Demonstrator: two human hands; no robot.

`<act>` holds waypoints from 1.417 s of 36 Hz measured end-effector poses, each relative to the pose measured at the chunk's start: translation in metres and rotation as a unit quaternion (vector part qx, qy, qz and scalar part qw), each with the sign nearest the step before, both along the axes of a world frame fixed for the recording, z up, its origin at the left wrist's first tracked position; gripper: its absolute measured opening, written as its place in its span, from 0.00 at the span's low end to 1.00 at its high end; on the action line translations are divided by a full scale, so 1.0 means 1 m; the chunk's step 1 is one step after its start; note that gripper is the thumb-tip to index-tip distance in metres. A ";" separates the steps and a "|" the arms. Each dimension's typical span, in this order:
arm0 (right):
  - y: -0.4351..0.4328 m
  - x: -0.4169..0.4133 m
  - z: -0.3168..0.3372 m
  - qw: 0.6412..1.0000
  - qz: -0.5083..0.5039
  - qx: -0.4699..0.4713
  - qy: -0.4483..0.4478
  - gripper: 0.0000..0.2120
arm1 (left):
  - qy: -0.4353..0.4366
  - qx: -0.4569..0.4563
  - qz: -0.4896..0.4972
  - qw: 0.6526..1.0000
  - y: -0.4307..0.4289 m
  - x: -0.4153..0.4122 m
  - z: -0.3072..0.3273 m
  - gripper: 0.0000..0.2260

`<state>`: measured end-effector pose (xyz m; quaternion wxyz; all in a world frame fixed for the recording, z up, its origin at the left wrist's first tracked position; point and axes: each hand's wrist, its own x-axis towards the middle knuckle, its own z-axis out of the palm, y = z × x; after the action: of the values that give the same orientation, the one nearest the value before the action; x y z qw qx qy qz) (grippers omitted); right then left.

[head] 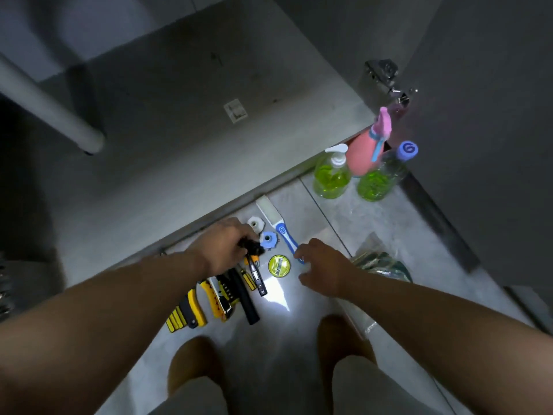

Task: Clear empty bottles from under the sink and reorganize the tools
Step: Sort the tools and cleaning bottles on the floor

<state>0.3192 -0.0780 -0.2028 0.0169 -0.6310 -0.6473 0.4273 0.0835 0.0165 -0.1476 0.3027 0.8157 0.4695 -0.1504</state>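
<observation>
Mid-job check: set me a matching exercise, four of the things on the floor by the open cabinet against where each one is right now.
Things
1. pink plastic spray bottle
2. round green-yellow tin
3. blue-and-white long-handled brush
4. black tool with orange parts

Places
A. gripped in the left hand
B. handle end at the fingertips of the right hand
C. standing behind the clear pump bottle and the blue-capped bottle, both holding green liquid
D. lying flat on the floor tiles between the two hands

Pairs: 1-C, 2-D, 3-B, 4-A
</observation>
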 end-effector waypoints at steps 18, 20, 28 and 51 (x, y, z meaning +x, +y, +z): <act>0.001 -0.045 -0.039 0.976 0.121 0.112 -0.141 0.22 | -0.053 0.009 0.118 0.992 -0.021 -0.033 -0.050 0.08; -0.002 -0.045 -0.039 0.981 0.105 0.117 -0.113 0.20 | -0.033 0.031 0.143 0.989 -0.022 -0.046 -0.051 0.09; 0.011 -0.022 -0.032 0.978 -0.142 0.126 -0.083 0.20 | 0.005 0.053 0.145 0.988 -0.030 -0.074 -0.054 0.21; 0.062 0.006 -0.039 0.924 -0.379 0.052 -0.009 0.15 | -0.034 0.041 0.161 0.986 -0.016 -0.002 -0.079 0.14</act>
<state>0.3254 -0.0164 -0.2420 0.2043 -0.8313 -0.3815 0.3488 0.0813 0.0008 -0.2266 0.3048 0.7461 0.5896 -0.0528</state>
